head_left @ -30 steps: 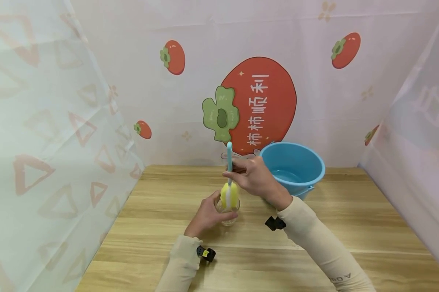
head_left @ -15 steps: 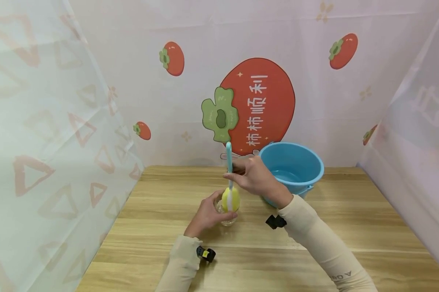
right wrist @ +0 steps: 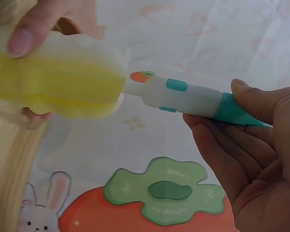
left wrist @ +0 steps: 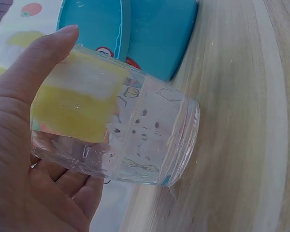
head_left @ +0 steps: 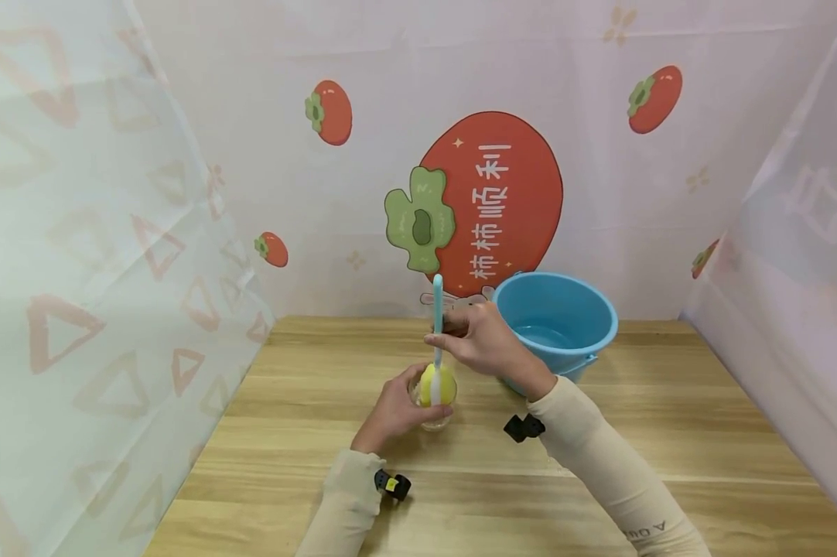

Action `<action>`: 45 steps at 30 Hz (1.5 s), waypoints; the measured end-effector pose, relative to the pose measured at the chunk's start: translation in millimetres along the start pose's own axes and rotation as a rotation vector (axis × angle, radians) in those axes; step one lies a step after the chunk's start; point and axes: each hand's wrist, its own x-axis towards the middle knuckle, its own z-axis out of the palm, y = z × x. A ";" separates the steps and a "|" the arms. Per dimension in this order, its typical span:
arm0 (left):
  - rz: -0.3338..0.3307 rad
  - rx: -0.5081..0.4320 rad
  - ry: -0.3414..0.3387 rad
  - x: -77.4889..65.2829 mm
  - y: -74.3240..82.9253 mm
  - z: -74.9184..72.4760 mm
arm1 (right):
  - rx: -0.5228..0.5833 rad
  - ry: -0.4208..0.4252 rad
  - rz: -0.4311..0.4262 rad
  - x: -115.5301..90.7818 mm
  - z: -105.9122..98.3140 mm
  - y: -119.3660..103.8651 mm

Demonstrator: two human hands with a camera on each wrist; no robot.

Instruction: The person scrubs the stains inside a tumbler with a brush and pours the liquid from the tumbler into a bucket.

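My left hand (head_left: 395, 406) grips a clear glass (left wrist: 150, 121) around its upper part, keeping it upright at the tabletop. Partly inside the glass is the yellow-and-white sponge head of a bottle brush (right wrist: 72, 79); its top stands out above the rim. Above it my right hand (head_left: 484, 336) pinches the brush's white-and-teal handle (right wrist: 198, 94) between thumb and fingers, with the handle nearly vertical. In the left wrist view the sponge fills the upper part of the glass, and the lower part holds no sponge.
A blue bucket (head_left: 602, 340) stands behind and to the right of the hands, close to the right forearm. The wooden table (head_left: 300, 433) runs back to a white curtain (head_left: 363, 186) printed with persimmons, and curtains hang at both sides.
The right hand has moved slightly down, and the sponge head sits deeper in the glass than before. The left hand and glass have stayed in place.
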 end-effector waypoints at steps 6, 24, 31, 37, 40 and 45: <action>0.033 0.007 0.007 1.2 0.0 -0.9 | 0.019 0.042 -0.034 1.4 -1.5 -7.9; 0.054 -0.001 0.008 -2.2 -1.0 0.9 | 0.052 0.050 -0.045 -6.5 16.5 -7.6; 0.052 -0.015 0.010 -1.6 -1.1 1.6 | 0.090 0.132 -0.105 -2.5 10.1 -11.7; 0.050 -0.004 0.009 -1.3 -1.6 1.6 | 0.075 0.094 -0.086 -7.8 22.2 -4.1; 0.042 -0.008 0.013 -1.5 -1.0 1.8 | 0.079 0.119 -0.100 -7.3 19.7 -4.8; 0.043 -0.021 0.011 -1.7 -0.9 1.0 | 0.106 0.171 -0.119 -11.0 18.6 -6.5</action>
